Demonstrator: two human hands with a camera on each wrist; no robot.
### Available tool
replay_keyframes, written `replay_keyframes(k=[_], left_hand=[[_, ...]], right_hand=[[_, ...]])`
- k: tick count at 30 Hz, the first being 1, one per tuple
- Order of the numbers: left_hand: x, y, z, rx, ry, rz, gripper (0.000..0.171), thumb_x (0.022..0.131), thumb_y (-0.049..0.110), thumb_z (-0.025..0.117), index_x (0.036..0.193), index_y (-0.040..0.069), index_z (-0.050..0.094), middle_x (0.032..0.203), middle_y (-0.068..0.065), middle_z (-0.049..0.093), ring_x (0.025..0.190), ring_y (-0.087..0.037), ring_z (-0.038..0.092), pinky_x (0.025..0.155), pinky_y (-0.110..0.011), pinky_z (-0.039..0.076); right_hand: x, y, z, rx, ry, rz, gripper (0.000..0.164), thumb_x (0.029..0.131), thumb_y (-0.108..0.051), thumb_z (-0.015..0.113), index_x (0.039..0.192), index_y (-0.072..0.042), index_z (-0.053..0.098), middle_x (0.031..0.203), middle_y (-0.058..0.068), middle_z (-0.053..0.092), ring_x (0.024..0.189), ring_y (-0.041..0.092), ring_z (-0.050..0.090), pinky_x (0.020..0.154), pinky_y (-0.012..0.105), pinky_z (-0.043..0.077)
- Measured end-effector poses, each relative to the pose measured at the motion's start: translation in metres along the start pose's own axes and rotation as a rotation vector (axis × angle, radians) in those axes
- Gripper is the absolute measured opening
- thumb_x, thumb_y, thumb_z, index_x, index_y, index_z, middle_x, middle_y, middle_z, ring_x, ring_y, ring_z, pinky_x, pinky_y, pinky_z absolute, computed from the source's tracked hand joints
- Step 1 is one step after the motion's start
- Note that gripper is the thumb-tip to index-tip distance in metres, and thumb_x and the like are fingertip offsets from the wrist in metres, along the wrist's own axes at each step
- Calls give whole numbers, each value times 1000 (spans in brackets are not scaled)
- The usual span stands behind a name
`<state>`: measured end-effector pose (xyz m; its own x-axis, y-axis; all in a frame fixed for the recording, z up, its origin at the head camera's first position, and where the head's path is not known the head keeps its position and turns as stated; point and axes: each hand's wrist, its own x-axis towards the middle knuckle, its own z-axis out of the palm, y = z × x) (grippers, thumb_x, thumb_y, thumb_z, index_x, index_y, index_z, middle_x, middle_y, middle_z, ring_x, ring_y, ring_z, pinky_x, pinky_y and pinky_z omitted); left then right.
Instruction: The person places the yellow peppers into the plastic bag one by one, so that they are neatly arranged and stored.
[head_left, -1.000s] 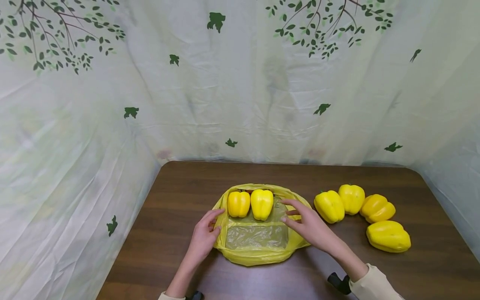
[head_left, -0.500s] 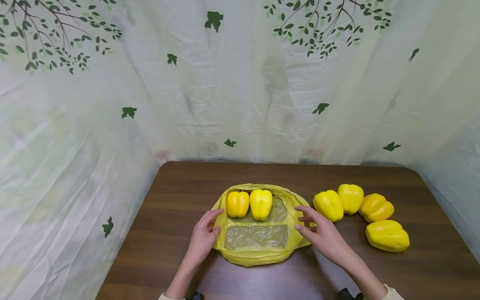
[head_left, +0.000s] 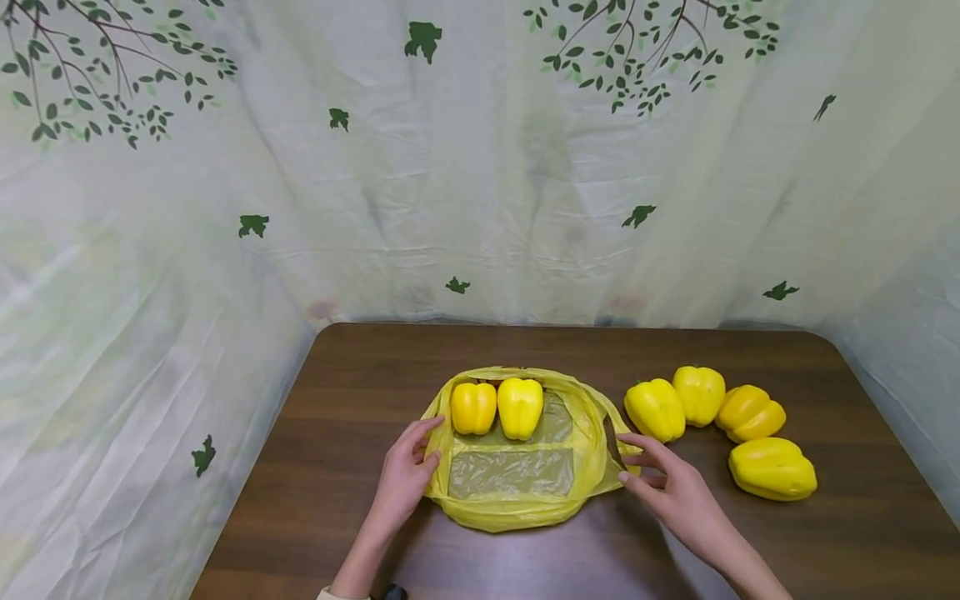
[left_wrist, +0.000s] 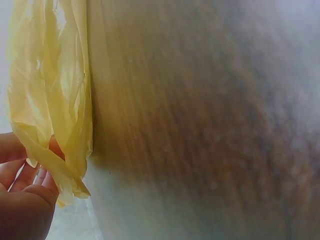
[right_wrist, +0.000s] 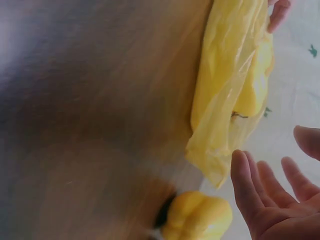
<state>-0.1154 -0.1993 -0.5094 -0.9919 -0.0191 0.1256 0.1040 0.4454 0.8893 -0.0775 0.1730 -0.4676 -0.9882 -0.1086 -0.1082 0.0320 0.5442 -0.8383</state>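
A yellow plastic bag (head_left: 517,512) lies spread with its mouth facing up. Two yellow bell peppers (head_left: 521,408) sit side by side at the far end inside it. My left hand (head_left: 402,475) holds the bag's left edge, and in the left wrist view a strip of the film (left_wrist: 55,165) runs between finger and thumb. At the right end, my right hand (head_left: 678,492) has its fingers relaxed and thumb apart, fingertips right at the bag's side loop. The right wrist view shows those fingers (right_wrist: 270,185) spread, with nothing held between them.
Several more yellow bell peppers (head_left: 699,396) lie grouped on the brown wooden table (head_left: 375,358), right of the bag. Behind the table hangs a pale curtain (head_left: 480,167) printed with leaves and branches.
My right hand has moved from over the bag's inside out to the right, past its right rim. The bag's right side now stretches further outward. My left hand has stayed put.
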Motion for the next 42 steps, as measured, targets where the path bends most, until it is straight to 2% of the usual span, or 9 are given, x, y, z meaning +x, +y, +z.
replay_keyframes(k=[10, 15, 21, 29, 32, 35, 38, 42], left_hand=[[1, 0, 0, 7, 3, 4, 50, 81, -16, 63, 124, 8, 66, 119, -6, 62, 89, -23, 58, 73, -27, 50], [2, 1, 0, 7, 0, -5, 49, 82, -16, 63, 125, 8, 66, 120, -6, 62, 91, -23, 59, 74, -28, 51], [4, 1, 0, 8, -8, -12, 49, 82, -16, 63, 125, 8, 66, 121, -6, 62, 92, -24, 59, 75, -27, 50], [3, 2, -1, -2, -19, -26, 48, 85, -13, 63, 128, 7, 64, 125, -8, 60, 96, -24, 59, 78, -30, 51], [3, 1, 0, -1, -18, -21, 48, 85, -13, 63, 129, 6, 63, 125, -8, 60, 95, -25, 58, 77, -32, 51], [3, 1, 0, 14, -13, -14, 48, 84, -13, 64, 128, 7, 64, 123, -7, 61, 93, -23, 57, 76, -31, 51], [3, 1, 0, 22, -7, -10, 49, 83, -14, 63, 126, 10, 66, 121, -5, 62, 92, -22, 57, 76, -30, 51], [4, -1, 1, 33, 3, -3, 50, 82, -15, 64, 125, 10, 66, 120, -5, 62, 90, -22, 57, 75, -30, 51]], right_hand=[[-14, 9, -11, 14, 47, 47, 48, 91, -21, 72, 136, -16, 55, 128, 13, 61, 109, 27, 62, 85, 45, 53], [-21, 14, -17, 0, 88, 44, 47, 92, -21, 70, 135, -15, 54, 127, 14, 62, 108, 27, 63, 83, 42, 54], [-28, 21, -26, -21, 129, 58, 50, 94, -29, 68, 138, -14, 51, 127, 15, 60, 110, 29, 62, 84, 41, 54], [-40, 26, -35, -56, 165, 102, 59, 95, -44, 62, 143, -15, 46, 135, 16, 55, 113, 31, 60, 86, 46, 52], [-46, 29, -38, -66, 199, 105, 58, 95, -44, 61, 144, -15, 46, 131, 16, 59, 112, 31, 60, 86, 42, 52], [-50, 33, -40, -96, 251, 102, 56, 96, -44, 61, 143, -16, 47, 126, 14, 62, 109, 24, 61, 81, 26, 53], [-54, 36, -43, -121, 304, 99, 53, 96, -42, 61, 142, -18, 49, 123, 12, 64, 103, 7, 60, 76, 12, 46], [-59, 40, -47, -114, 372, 108, 51, 95, -39, 63, 140, -18, 51, 122, 14, 64, 93, -13, 52, 71, 8, 44]])
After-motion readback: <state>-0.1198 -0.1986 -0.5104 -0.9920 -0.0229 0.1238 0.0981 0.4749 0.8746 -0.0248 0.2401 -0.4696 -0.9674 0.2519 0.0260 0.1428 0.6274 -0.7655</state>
